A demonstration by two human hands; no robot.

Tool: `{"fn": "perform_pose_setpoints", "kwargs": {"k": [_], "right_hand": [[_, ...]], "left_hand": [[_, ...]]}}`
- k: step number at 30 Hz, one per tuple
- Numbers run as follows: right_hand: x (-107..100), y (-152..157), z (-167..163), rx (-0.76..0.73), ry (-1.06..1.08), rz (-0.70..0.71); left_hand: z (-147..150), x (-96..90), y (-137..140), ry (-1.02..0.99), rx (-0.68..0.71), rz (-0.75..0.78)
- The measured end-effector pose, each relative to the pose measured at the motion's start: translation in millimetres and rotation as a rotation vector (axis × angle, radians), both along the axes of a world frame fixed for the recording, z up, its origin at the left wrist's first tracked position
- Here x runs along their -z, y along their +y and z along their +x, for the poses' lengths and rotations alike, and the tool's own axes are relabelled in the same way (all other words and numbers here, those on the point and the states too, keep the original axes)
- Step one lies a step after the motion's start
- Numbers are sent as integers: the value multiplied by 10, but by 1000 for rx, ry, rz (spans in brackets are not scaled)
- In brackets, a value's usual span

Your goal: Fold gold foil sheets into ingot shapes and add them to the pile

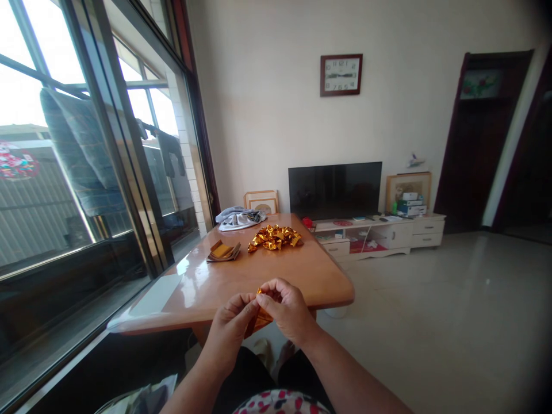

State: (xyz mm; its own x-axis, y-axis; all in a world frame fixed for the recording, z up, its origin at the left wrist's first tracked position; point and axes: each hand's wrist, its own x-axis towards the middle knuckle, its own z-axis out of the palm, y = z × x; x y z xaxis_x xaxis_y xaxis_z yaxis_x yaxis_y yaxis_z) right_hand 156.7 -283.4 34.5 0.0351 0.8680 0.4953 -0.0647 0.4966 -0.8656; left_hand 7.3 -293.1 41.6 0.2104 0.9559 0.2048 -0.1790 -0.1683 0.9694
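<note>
A piece of shiny gold foil paper (261, 319) is pinched between my two hands, just in front of the table's near edge. My left hand (233, 319) grips its left side between thumb and fingers. At the top corner, the thumb and forefinger of my right hand (288, 307) press on the foil. Part of the sheet hangs below the fingers, and its upper portion is mostly hidden by them. Farther back on the table lies a heap of folded gold foil pieces (276, 237). To its left rests a small stack of flat gold and brown paper sheets (223, 250).
The glossy wooden table (302, 282) stretches away from me. Grey and white cloth (240, 218) lies bunched at its far left corner. Beside the table on the left is a large window (129, 144). A low white cabinet (399, 238) and television (335, 191) stand along the far wall.
</note>
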Motion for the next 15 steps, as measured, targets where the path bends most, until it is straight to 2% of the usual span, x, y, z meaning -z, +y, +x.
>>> {"fn": "perform_pose_setpoints", "kwargs": {"k": [9,15], "right_hand": [[29,-1,11,-97,93,-122],[35,20,12,-90,104,-145]], "left_hand": [[-2,-43,-11,1,46,-62],[-6,-12,12,-3,82,-86]]}}
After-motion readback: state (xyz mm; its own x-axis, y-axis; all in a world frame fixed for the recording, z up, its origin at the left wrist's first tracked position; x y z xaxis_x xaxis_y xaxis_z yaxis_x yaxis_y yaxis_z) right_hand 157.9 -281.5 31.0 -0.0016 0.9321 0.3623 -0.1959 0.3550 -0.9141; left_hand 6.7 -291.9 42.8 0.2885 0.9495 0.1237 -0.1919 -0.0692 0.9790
